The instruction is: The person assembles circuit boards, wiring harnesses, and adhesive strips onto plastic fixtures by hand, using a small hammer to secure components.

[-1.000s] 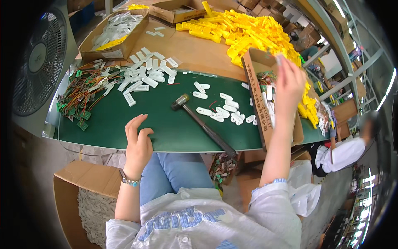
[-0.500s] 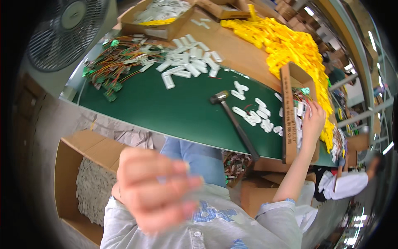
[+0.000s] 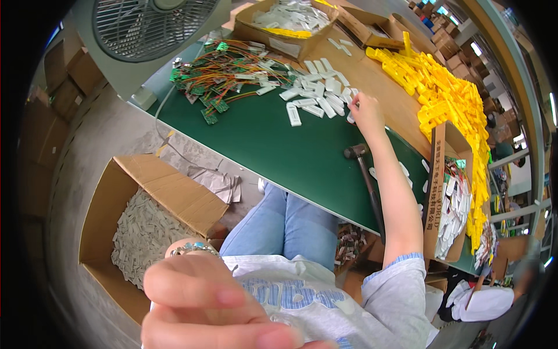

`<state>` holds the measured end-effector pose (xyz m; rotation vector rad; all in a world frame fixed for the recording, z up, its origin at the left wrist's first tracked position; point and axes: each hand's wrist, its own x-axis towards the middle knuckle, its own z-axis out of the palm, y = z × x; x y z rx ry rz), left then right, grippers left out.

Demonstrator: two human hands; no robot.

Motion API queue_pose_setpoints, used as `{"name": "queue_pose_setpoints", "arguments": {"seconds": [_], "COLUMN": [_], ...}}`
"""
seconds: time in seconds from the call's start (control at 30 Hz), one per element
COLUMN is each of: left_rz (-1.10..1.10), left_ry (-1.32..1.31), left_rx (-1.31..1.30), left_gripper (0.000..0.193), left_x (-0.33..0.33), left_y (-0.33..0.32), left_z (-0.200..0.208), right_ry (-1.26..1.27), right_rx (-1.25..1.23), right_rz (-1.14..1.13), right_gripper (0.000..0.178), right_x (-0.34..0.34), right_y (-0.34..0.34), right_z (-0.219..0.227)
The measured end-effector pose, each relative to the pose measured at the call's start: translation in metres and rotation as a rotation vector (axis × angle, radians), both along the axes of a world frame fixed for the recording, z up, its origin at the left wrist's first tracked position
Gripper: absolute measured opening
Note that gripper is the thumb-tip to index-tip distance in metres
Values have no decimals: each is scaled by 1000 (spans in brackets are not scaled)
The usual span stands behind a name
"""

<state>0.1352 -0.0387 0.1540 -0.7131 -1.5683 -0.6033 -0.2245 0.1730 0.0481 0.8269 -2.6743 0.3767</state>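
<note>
The right hand (image 3: 365,110) pinches a white plastic piece (image 3: 350,118) at one o'clock on the worktop (image 3: 279,151); better take only one. The left hand (image 3: 215,308), blurred near the camera, holds nothing I can tell.

Bare green mat (image 3: 290,148) mid-table passable; hammer (image 3: 365,177) right, white pieces (image 3: 317,96) and wired boards (image 3: 224,75) beyond.

Right hand (image 3: 365,110) stretches out across the green worktop (image 3: 290,151) and its fingers (image 3: 353,102) touch the heap of white plastic pieces (image 3: 317,96). A hammer (image 3: 366,180) lies just beside that forearm. Left hand (image 3: 215,308) hangs blurred, close to the camera, above a cardboard box (image 3: 145,221).
</note>
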Motion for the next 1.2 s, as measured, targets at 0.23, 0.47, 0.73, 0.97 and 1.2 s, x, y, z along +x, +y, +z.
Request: {"name": "queue_pose_setpoints", "arguments": {"seconds": [0.23, 0.47, 0.73, 0.97, 1.2], "left_rz": [133, 242, 289, -63, -120], "left_ry": [-77, -393, -800, -903, -927], "left_rx": [67, 106, 97, -92, -143], "left_gripper": [21, 31, 20, 32, 25], "left_x": [-13, -109, -142, -140, -135], "left_y": [12, -9, -5, 28, 29], "left_z": [2, -61, -130, -136, -133], "right_ry": [74, -169, -141, -262, -284], "right_rx": [-145, -243, -219, -412, -458], "right_rz": [2, 333, 321, 283, 272], "right_gripper": [22, 33, 42, 41, 37], "right_x": [25, 121, 182, 190, 194], "right_y": [-5, 16, 27, 20, 22], "right_z": [2, 32, 6, -11, -17]}}
